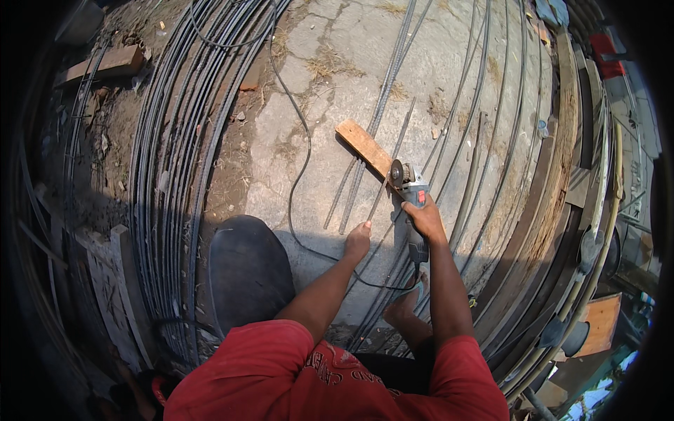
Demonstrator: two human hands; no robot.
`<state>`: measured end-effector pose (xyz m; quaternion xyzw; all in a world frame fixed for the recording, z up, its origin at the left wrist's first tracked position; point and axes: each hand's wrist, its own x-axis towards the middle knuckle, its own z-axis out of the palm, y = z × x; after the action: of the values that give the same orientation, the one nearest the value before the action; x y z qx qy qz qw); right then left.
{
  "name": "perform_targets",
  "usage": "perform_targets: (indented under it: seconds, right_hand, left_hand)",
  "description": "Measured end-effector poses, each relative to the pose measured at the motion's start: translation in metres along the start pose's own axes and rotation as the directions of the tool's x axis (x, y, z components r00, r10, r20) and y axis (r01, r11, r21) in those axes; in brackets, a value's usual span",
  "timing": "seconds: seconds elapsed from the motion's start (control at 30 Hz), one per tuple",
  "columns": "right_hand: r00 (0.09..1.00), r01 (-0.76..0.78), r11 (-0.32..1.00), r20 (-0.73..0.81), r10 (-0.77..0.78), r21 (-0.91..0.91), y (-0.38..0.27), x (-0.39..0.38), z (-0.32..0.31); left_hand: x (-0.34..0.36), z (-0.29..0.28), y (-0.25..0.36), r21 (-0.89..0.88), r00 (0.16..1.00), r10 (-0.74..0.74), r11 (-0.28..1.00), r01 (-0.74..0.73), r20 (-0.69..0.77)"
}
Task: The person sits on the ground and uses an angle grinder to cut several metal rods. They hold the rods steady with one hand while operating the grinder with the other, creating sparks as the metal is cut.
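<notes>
Rebar is what both my hands are busy with. My right hand is wrapped tight around the body of the angle grinder, its disc sitting right at the thin steel rod where that rod crosses the wooden plank. The plank lifts the rod off the cracked concrete ground, so the disc has room beneath. My left hand presses fingers-down on the rods nearer me, pinning them so they cannot roll (my bare foot rests on the bundle too). The grinder's black cord trails away leftward, well apart from the disc.
</notes>
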<state>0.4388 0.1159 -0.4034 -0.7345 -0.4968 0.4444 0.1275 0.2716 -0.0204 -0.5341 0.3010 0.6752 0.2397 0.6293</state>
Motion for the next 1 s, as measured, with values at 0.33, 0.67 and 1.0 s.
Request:
perform_targets:
  seconds: [0.33, 0.67, 1.0]
  right_hand:
    - [1.000, 0.008, 1.000, -0.016, -0.008, 0.007, -0.007, -0.008, 0.007]
    - [0.999, -0.010, 1.000, -0.030, 0.011, 0.008, -0.017, -0.011, 0.011]
    - [0.996, 0.032, 0.997, -0.075, -0.038, -0.077, 0.015, -0.005, 0.009]
  left_hand:
    - [-0.004, -0.001, 0.003, 0.015, 0.999, 0.038, 0.999, -0.037, -0.018]
    - [0.003, -0.003, -0.004, 0.058, 0.999, -0.019, 0.998, 0.016, 0.047]
    - [0.004, 0.000, -0.001, 0.050, 0.997, 0.004, 0.999, -0.007, 0.073]
